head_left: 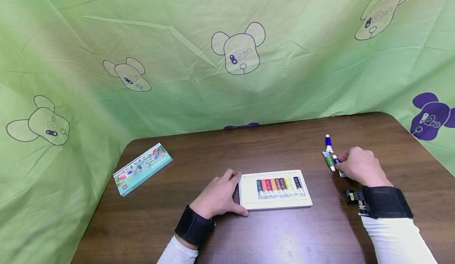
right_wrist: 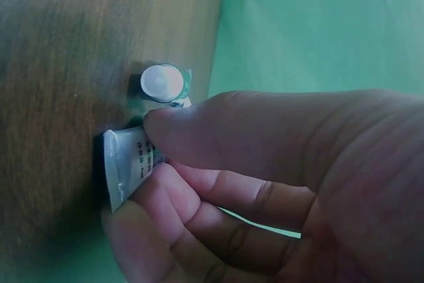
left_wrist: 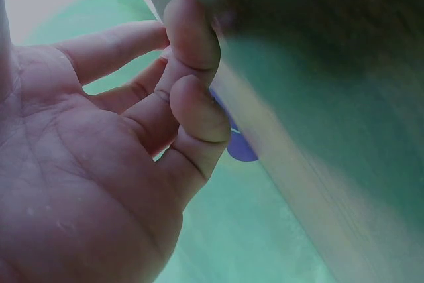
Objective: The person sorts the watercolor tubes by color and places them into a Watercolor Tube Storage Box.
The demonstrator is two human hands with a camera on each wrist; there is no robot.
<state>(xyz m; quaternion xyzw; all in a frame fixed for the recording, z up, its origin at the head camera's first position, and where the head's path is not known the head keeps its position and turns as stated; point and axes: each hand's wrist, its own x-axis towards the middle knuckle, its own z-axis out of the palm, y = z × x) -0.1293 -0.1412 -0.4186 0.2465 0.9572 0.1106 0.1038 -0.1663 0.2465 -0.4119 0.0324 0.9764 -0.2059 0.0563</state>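
A person's right hand point(head_left: 361, 166) pinches a small paint tube point(head_left: 336, 159) at a brown table point(head_left: 199, 153).
The tube is just beside a green tube point(head_left: 328, 161), near a blue one point(head_left: 328, 143); the left hand point(head_left: 219, 195), thumb spread from fingers, rests at the left end of a white tray point(head_left: 249, 195).

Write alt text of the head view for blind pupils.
The right hand pinches a paint tube near a green tube and a blue tube. The left hand touches a white tray of tubes; a teal box lies farther left.
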